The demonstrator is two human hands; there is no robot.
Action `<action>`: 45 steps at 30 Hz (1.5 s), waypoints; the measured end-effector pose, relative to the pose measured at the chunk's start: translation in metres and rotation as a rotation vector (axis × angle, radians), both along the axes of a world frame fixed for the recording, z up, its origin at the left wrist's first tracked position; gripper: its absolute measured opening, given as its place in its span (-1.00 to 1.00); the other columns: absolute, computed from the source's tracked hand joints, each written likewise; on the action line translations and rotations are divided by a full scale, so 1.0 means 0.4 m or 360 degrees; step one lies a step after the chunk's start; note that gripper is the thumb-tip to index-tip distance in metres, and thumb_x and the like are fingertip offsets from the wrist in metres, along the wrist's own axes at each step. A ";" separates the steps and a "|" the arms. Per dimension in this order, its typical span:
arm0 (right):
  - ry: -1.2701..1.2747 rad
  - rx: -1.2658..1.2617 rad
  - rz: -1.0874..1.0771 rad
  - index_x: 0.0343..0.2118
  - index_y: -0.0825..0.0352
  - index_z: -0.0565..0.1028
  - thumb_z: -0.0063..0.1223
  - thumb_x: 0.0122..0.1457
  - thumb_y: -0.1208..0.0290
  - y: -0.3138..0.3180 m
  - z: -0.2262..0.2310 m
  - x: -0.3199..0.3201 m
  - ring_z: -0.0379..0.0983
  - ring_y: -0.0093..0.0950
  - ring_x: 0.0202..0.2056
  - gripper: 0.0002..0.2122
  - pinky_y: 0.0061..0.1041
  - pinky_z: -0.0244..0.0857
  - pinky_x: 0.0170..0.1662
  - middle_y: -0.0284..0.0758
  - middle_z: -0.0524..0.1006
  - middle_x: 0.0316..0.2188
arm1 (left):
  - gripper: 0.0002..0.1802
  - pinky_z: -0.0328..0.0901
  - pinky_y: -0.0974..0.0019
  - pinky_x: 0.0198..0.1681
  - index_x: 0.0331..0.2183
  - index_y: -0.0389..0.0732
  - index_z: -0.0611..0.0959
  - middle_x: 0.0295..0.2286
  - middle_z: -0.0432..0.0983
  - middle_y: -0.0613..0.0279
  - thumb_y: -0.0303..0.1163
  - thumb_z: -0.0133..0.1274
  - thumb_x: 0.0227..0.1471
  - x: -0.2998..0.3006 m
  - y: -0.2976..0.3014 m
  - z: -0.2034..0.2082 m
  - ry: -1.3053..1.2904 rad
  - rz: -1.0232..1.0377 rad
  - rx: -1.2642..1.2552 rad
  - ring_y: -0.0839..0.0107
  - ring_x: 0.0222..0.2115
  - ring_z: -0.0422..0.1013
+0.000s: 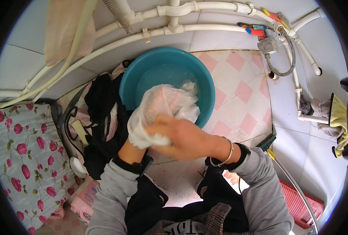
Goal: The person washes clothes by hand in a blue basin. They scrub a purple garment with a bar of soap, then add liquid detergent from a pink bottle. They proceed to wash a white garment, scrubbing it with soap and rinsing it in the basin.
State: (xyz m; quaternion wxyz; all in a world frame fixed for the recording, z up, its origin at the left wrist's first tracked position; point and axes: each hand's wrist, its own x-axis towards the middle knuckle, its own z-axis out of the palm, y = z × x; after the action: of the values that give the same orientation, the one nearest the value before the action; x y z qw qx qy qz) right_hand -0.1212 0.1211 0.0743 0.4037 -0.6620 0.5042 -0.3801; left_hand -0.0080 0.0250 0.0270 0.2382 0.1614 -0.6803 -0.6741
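Observation:
A thin, wet white cloth [146, 103] covers my left hand [133, 151], of which only the wrist shows bare. Pinkish skin tones come through the cloth, but the fingers are hidden. Against the cloth's near side, my right hand [181, 135] is smeared by motion, so how its fingers lie is unclear. Part of the bunched cloth hangs over the near rim of a round teal basin [208, 78]. Shallow, clear water [154, 76] covers the basin's bottom.
Dark and pink clothes [103, 100] lie heaped left of the basin, beside a flowered cover [29, 156]. White pipes [205, 27] run along the back wall. Pink-and-white tiles [240, 92] extend rightward. A long-handled brush [268, 147] and a red ridged basket [299, 203] stand right.

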 end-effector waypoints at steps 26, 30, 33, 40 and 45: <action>0.0528 -0.0617 -0.0625 -0.33 0.34 0.40 0.06 0.06 0.49 -0.051 -0.163 -0.032 0.39 -0.19 -0.39 -0.87 -0.38 0.31 -0.32 -0.20 0.42 -0.43 | -0.28 -0.01 0.26 0.23 0.13 -0.19 0.32 0.11 0.22 0.16 0.14 -0.13 0.13 0.016 0.019 -0.021 0.0697 -0.0026 0.2318 0.29 0.12 0.15; -0.0212 -0.0197 -0.0230 -0.41 0.34 0.38 0.01 0.09 0.44 -0.009 -0.105 0.046 0.39 -0.15 -0.37 -0.90 -0.24 0.28 -0.32 -0.15 0.39 -0.50 | -0.21 -0.04 0.27 0.24 0.11 -0.24 0.34 0.11 0.21 0.16 0.23 -0.14 0.11 0.048 -0.019 -0.100 0.0802 0.0025 0.2254 0.29 0.13 0.12; -0.0403 0.0190 -0.0089 -0.32 0.36 0.36 0.04 0.07 0.43 0.002 -0.110 0.031 0.40 -0.13 -0.35 -0.83 -0.24 0.29 -0.31 -0.14 0.42 -0.36 | -0.27 0.20 0.32 -0.02 0.04 -0.21 0.42 -0.14 0.39 0.22 0.22 -0.21 0.14 0.024 -0.019 -0.083 0.0534 0.0391 0.1725 0.34 -0.15 0.29; 0.0622 -0.0365 -0.0440 -0.30 0.38 0.35 0.10 0.00 0.36 0.026 -0.169 0.073 0.44 -0.18 -0.34 -0.73 -0.25 0.31 -0.31 -0.13 0.42 -0.26 | -0.08 0.27 0.24 -0.34 0.08 -0.26 0.34 -0.21 0.46 0.16 0.40 -0.37 0.07 -0.005 -0.020 0.002 0.0203 0.0701 0.2041 0.27 -0.46 0.29; 0.0739 -0.0158 -0.0468 -0.43 0.32 0.43 -0.02 0.05 0.34 0.017 -0.161 -0.007 0.44 -0.13 -0.51 -0.85 -0.14 0.30 -0.42 -0.14 0.49 -0.54 | -0.44 0.37 0.24 -0.12 0.05 -0.27 0.37 -0.13 0.46 0.07 -0.05 -0.08 0.17 0.038 -0.010 -0.046 0.0094 0.0205 0.0841 0.27 -0.18 0.41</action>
State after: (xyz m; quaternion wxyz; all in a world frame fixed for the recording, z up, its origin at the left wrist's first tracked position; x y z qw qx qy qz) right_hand -0.1242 0.1278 0.0099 0.1849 -0.6700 0.6547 -0.2970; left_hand 0.0072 0.0210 0.0085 0.2499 0.2413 -0.4620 -0.8160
